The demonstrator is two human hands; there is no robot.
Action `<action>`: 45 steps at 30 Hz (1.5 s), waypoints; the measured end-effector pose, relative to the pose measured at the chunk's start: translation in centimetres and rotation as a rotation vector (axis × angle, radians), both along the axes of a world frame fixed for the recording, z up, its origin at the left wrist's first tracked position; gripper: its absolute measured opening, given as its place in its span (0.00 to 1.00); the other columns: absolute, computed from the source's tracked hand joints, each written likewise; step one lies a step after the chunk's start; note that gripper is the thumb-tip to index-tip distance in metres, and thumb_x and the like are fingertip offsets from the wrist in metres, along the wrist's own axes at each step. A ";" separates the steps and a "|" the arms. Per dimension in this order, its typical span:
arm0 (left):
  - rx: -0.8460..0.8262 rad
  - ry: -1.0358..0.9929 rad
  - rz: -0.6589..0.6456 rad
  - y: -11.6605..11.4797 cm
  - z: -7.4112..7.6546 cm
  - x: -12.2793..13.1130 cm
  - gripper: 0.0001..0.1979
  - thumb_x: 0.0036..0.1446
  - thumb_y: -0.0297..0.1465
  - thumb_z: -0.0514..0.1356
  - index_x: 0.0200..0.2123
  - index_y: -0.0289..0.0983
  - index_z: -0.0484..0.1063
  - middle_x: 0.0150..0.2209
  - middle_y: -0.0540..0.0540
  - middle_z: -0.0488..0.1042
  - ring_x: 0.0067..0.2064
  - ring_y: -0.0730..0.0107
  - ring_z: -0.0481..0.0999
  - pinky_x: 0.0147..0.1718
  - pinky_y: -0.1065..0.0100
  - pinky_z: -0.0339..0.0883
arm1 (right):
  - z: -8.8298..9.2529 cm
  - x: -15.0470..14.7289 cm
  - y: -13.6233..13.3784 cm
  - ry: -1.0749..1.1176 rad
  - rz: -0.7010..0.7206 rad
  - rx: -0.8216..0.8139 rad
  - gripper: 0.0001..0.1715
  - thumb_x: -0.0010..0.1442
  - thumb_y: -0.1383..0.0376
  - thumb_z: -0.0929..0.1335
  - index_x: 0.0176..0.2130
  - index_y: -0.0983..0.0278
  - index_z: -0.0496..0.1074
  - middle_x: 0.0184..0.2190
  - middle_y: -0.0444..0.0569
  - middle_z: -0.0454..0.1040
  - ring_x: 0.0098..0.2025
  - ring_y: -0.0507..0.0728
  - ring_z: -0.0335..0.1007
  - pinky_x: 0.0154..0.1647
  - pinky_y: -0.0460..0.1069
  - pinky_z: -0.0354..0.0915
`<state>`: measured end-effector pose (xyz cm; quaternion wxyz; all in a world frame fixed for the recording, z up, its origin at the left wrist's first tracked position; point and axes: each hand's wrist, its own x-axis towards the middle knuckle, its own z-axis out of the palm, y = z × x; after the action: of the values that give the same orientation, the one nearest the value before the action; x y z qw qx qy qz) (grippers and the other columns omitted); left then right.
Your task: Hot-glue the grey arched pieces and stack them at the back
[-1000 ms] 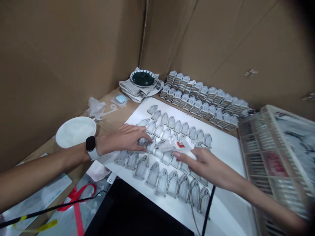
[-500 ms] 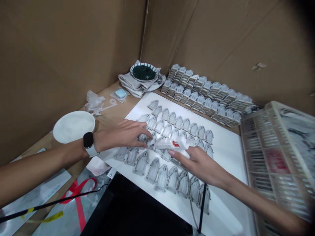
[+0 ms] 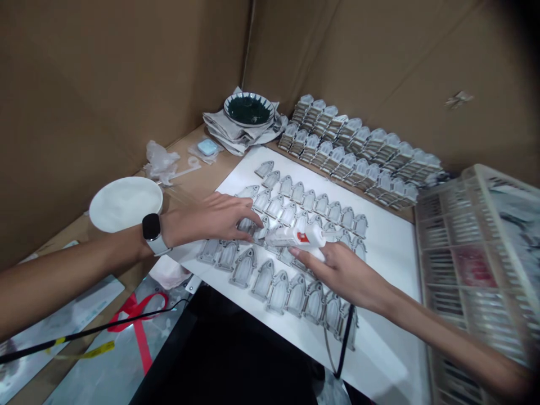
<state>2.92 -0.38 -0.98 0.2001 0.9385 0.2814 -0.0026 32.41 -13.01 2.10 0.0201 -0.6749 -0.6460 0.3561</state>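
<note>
Arms and hands over a sheet of arched pieces, seen from the wearer's head. The left arm enters low at the left edge and extends nearly straight across the desk point(image 3: 179, 197), a watch point(image 3: 152, 228) with a pale strap at its wrist. The left hand point(image 3: 208, 218) lies palm down, back uppermost, its fingers bent and its thumb set below them with a narrow gap between; the tips reach the arched pieces point(image 3: 243, 269), but whether they grip one cannot be told. The right arm rises obliquely from the lower right corner. The right hand point(image 3: 341, 265) is closed around the handle of a white glue gun point(image 3: 291, 237), thumb along its near side. The gun is held over the middle of the white sheet point(image 3: 392, 270), its nozzle directed left and ending just beside the left fingertips. The arched pieces lie in slanting rows on the sheet, around and beneath both hands. Beyond the sheet, similar pieces stand in stacks point(image 3: 350, 157); a white bowl point(image 3: 126, 205) lies beyond the left wrist, and a compartmented box point(image 3: 458, 239) flanks the sheet at right.
</note>
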 end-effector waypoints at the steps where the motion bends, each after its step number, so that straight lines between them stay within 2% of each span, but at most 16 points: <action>1: 0.000 0.000 -0.001 0.0 0.0 0.0 0.19 0.72 0.51 0.66 0.61 0.55 0.81 0.53 0.50 0.80 0.49 0.63 0.80 0.41 0.65 0.59 | 0.1 0.0 0.0 -0.001 0.005 -0.009 0.45 0.67 0.24 0.61 0.24 0.55 0.48 0.20 0.39 0.52 0.22 0.52 0.49 0.25 0.52 0.48; 5: 0.006 0.046 0.003 -0.1 0.5 0.4 0.20 0.71 0.51 0.67 0.61 0.55 0.81 0.53 0.49 0.80 0.47 0.62 0.79 0.38 0.65 0.56 | 1.3 -0.3 0.6 -0.044 0.092 -0.009 0.43 0.69 0.26 0.60 0.24 0.56 0.52 0.19 0.40 0.55 0.21 0.52 0.52 0.24 0.53 0.48; 10: -0.007 0.084 0.019 -0.2 1.4 1.0 0.19 0.70 0.49 0.69 0.60 0.53 0.82 0.53 0.49 0.80 0.48 0.63 0.79 0.40 0.65 0.58 | 4.3 -1.5 2.5 -0.188 0.300 0.052 0.40 0.74 0.32 0.61 0.25 0.57 0.62 0.18 0.44 0.66 0.20 0.54 0.62 0.25 0.53 0.52; 15: 0.036 0.067 -0.011 0.1 0.7 0.7 0.20 0.70 0.49 0.69 0.60 0.51 0.80 0.52 0.49 0.80 0.47 0.63 0.79 0.43 0.64 0.59 | 6.9 -3.4 4.3 -0.302 0.421 0.000 0.33 0.76 0.39 0.62 0.28 0.58 0.65 0.18 0.45 0.68 0.19 0.55 0.61 0.24 0.53 0.53; 20: 0.049 -0.014 -0.050 0.4 -0.3 -0.2 0.24 0.72 0.53 0.65 0.63 0.48 0.78 0.58 0.47 0.79 0.55 0.59 0.80 0.51 0.64 0.63 | 8.1 -4.0 5.2 -0.293 0.450 -0.007 0.30 0.75 0.42 0.64 0.30 0.58 0.65 0.19 0.44 0.67 0.19 0.54 0.59 0.24 0.53 0.54; 23: 0.033 -0.031 -0.054 0.1 -0.1 -0.3 0.22 0.74 0.52 0.63 0.63 0.50 0.78 0.57 0.46 0.79 0.52 0.60 0.79 0.50 0.64 0.63 | 8.8 -2.6 5.1 -0.245 0.416 -0.073 0.36 0.73 0.36 0.63 0.27 0.59 0.63 0.20 0.43 0.64 0.19 0.52 0.55 0.21 0.52 0.52; 25: 0.019 -0.024 -0.043 -0.1 0.3 -0.2 0.19 0.74 0.50 0.64 0.62 0.52 0.79 0.55 0.47 0.79 0.51 0.61 0.79 0.48 0.64 0.62 | 9.2 -1.0 4.4 -0.255 0.342 -0.083 0.41 0.70 0.29 0.62 0.25 0.58 0.61 0.21 0.43 0.62 0.19 0.51 0.54 0.20 0.52 0.52; 28: 0.015 -0.011 -0.032 -0.2 0.5 0.0 0.17 0.73 0.49 0.67 0.61 0.55 0.80 0.53 0.49 0.79 0.49 0.63 0.79 0.47 0.65 0.61 | 8.8 1.6 2.7 -0.266 0.190 -0.036 0.47 0.63 0.21 0.61 0.24 0.57 0.58 0.21 0.42 0.59 0.20 0.52 0.54 0.20 0.52 0.53; 33: 0.059 0.028 -0.046 0.3 0.3 0.4 0.16 0.72 0.46 0.68 0.60 0.55 0.81 0.53 0.49 0.80 0.42 0.66 0.77 0.40 0.64 0.58 | 5.9 4.2 -0.1 -0.116 0.064 0.065 0.48 0.62 0.20 0.61 0.22 0.57 0.55 0.19 0.40 0.54 0.21 0.51 0.51 0.23 0.52 0.51; 39: 0.106 0.007 -0.043 -1.3 1.6 2.5 0.11 0.76 0.41 0.63 0.56 0.55 0.83 0.49 0.52 0.82 0.43 0.67 0.80 0.36 0.63 0.55 | 3.2 4.4 -0.9 -0.021 0.051 0.131 0.45 0.70 0.26 0.60 0.23 0.57 0.62 0.17 0.40 0.53 0.21 0.53 0.52 0.24 0.53 0.49; 45: 0.161 0.062 -0.061 -2.5 1.2 4.0 0.13 0.75 0.44 0.65 0.59 0.55 0.82 0.46 0.51 0.81 0.39 0.67 0.79 0.31 0.62 0.48 | 1.5 4.2 -0.6 0.013 0.048 0.176 0.44 0.71 0.27 0.60 0.26 0.59 0.68 0.17 0.40 0.57 0.21 0.54 0.55 0.25 0.53 0.50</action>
<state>6.94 -2.84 0.23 0.1150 0.9591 0.2581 -0.0153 36.65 -13.57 3.55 0.0748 -0.6523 -0.6907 0.3030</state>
